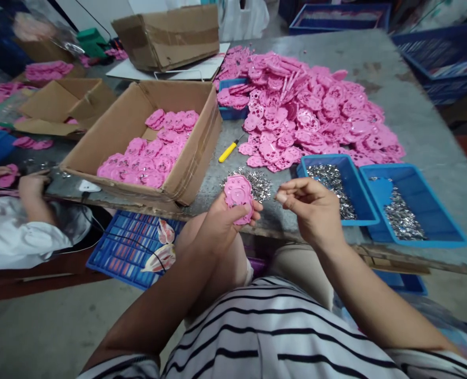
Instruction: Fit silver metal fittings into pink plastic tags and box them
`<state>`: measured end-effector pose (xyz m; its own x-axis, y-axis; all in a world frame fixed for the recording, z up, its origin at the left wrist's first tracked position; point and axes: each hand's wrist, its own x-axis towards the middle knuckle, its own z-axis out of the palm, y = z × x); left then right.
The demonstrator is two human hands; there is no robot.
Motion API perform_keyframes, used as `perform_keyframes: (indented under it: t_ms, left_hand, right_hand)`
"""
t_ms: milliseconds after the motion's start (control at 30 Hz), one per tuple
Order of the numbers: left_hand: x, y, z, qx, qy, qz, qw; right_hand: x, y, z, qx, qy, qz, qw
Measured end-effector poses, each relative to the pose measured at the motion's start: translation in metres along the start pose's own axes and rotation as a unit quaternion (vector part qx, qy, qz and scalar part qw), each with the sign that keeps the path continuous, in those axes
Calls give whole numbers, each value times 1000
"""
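My left hand [221, 223] holds a pink plastic piece [238, 193], its thumb pressed on the lower part. To its right, my right hand [310, 205] is raised over the table edge with thumb and forefinger pinched; whatever is between the fingertips is too small to make out. Small metal parts [260, 184] lie loose on the table just behind the pink piece. Beside my right hand is a blue tray [359, 215] holding more small metal parts. A large heap of pink pieces [308, 113] covers the table behind both hands.
An open cardboard box [194, 158] with pink pieces stands at the left. Near it lies a yellow-handled tool [228, 151]. Another blue tray [446, 226] holds metal parts at the right. At the far left, another person's hand [33, 184] rests near the table edge.
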<state>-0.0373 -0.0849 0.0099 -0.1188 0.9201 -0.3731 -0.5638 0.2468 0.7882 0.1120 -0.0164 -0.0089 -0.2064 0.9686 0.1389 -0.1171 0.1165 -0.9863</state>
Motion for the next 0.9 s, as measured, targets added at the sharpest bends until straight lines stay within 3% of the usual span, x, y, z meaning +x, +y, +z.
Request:
perform_keyframes:
  t_ms: [200, 400, 500, 567, 700, 800, 900]
  left_hand:
    - [7, -5, 1, 10, 10, -25, 1000]
    - [10, -2, 2, -19, 0, -32, 999]
    - [10, -2, 1, -32, -8, -19, 999]
    - [11, -3, 0, -31, -1, 0, 1000]
    - [10, -6, 0, -11, 47, 50, 998]
    - [9, -9, 3, 0, 67, 77, 995]
    - [8, -11, 4, 15, 74, 88, 993]
  right_hand:
    - [-5, 12, 11, -70, -30, -68, 995]
    - [-2, 9, 10, -149, -114, -230, 955]
    - [-1, 8, 9, -155, -134, -252, 946]
    - [-2, 9, 11, -129, -125, -205, 962]
    - [-4, 9, 15, -36, -81, -18, 996]
    - [-2, 6, 17, -17, -116, 67, 991]
    - [1, 0, 17, -36, -154, 97, 983]
